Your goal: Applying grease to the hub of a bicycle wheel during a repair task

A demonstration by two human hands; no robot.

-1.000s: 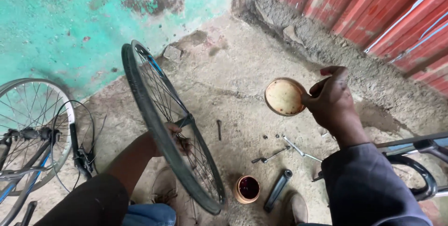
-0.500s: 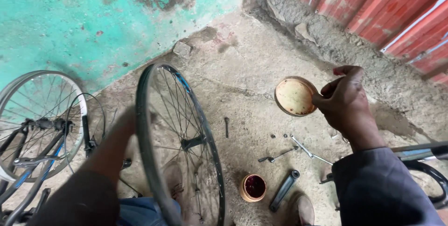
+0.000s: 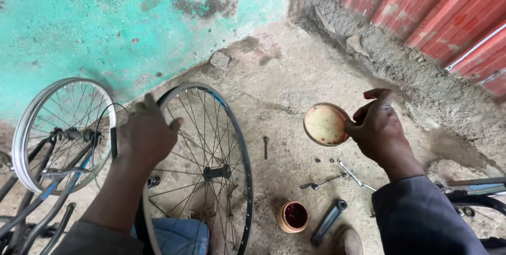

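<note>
My left hand (image 3: 145,136) rests on the top of the rim of a spoked bicycle wheel (image 3: 211,170) that stands upright on the concrete floor in front of my knee. My right hand (image 3: 377,128) holds a round tan lid (image 3: 326,124) by its edge, its inner face turned toward me, above the ground. Below the lid lie a small bolt (image 3: 265,147), two thin spanners (image 3: 337,176) and a few tiny loose parts. A small open tub of dark red grease (image 3: 294,216) stands near the wheel's base, with a black crank arm (image 3: 328,222) beside it.
A second silver wheel (image 3: 58,128) in a bicycle frame stands at the left. A turquoise wall runs across the back, and a red corrugated wall (image 3: 448,12) with a rough cement base runs along the right. Part of another bicycle tyre (image 3: 477,202) shows at the right edge.
My left hand has moved from behind the wheel up onto its rim, and the wheel has turned to show more of its face. The right hand still holds the lid.
</note>
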